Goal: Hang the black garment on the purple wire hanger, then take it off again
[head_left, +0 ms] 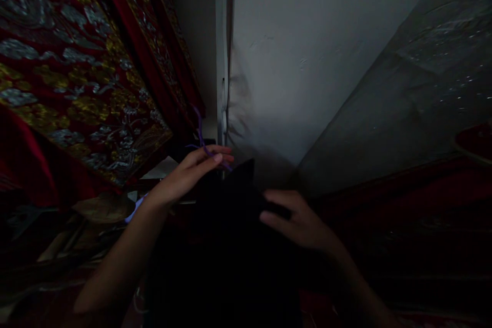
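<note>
The left hand (pixel 209 158) is pinching a thin purple cord (pixel 200 128); the right hand (pixel 294 215) is clamping peaked black cloth (pixel 240 189), probably for steadiness.

At six o'clock, black fabric (pixel 230 210) is cut off below, its folds lost in darkness. The left hand (pixel 192 164) hides part of the purple cord (pixel 200 129). The embroidered cloth (pixel 90 61) at ten o'clock and a curved-rimmed object (pixel 476 141) at three run out of frame.
</note>
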`<action>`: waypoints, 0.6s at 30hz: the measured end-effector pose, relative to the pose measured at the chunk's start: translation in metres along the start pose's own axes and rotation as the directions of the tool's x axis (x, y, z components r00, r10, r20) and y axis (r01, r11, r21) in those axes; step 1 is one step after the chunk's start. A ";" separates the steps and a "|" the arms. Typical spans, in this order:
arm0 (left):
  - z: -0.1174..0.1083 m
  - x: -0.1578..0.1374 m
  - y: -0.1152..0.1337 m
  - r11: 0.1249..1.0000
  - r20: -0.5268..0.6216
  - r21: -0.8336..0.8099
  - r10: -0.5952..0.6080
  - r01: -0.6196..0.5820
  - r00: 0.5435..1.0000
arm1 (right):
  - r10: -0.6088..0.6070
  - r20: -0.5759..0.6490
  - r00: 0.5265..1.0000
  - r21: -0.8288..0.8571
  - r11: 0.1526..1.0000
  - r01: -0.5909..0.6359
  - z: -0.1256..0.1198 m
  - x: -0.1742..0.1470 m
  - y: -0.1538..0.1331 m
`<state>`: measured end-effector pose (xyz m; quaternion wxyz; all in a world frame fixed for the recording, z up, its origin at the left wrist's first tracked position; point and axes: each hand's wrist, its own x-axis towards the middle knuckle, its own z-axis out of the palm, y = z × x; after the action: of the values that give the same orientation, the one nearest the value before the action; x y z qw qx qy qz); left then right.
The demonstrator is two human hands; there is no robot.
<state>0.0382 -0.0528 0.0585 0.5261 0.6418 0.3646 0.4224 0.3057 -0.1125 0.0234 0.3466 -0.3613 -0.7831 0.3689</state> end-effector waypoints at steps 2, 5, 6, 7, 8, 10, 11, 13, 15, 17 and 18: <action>0.003 -0.015 -0.011 0.972 0.051 -0.187 -0.138 0.145 0.989 | -0.030 0.332 0.943 0.034 0.999 0.020 0.018 0.005 -0.006; -0.012 -0.042 -0.031 0.868 0.184 -0.323 -0.332 0.376 0.925 | 0.002 0.497 0.868 0.076 0.996 -0.046 0.034 0.019 0.010; -0.021 -0.051 -0.036 0.846 0.242 -0.297 -0.383 0.444 0.891 | 0.032 0.445 0.895 0.067 0.995 -0.069 0.036 0.025 0.020; -0.030 -0.060 -0.037 0.837 0.284 -0.236 -0.426 0.493 0.859 | 0.057 0.339 0.939 0.047 0.996 -0.077 0.037 0.031 0.031; -0.040 -0.068 -0.037 0.840 0.302 -0.150 -0.464 0.522 0.833 | 0.063 0.193 0.979 0.018 0.998 -0.068 0.039 0.038 0.043; -0.056 -0.081 -0.030 0.859 0.268 0.050 -0.503 0.509 0.822 | 0.024 -0.098 0.995 -0.055 0.998 -0.029 0.041 0.051 0.064; -0.062 -0.084 -0.025 0.866 0.233 0.142 -0.499 0.479 0.835 | -0.009 -0.188 0.982 -0.091 0.996 -0.008 0.043 0.058 0.072; -0.070 -0.085 -0.016 0.870 0.181 0.294 -0.458 0.396 0.870 | -0.044 -0.214 0.976 -0.113 0.993 0.020 0.047 0.067 0.082; -0.074 -0.080 -0.011 0.862 0.152 0.400 -0.397 0.311 0.905 | -0.010 -0.103 0.995 -0.061 0.998 0.004 0.049 0.069 0.087; -0.076 -0.070 -0.010 0.854 0.077 0.468 -0.295 0.227 0.952 | 0.050 0.022 0.998 0.028 0.998 -0.051 0.046 0.066 0.086; -0.076 -0.065 -0.011 0.851 0.016 0.491 -0.221 0.185 0.975 | 0.085 0.052 0.995 0.087 0.992 -0.089 0.043 0.063 0.085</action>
<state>-0.0571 -0.0822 0.0447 0.4020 0.7259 0.5057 0.2360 0.2652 -0.0350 -0.0504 0.3270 -0.3702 -0.7575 0.4269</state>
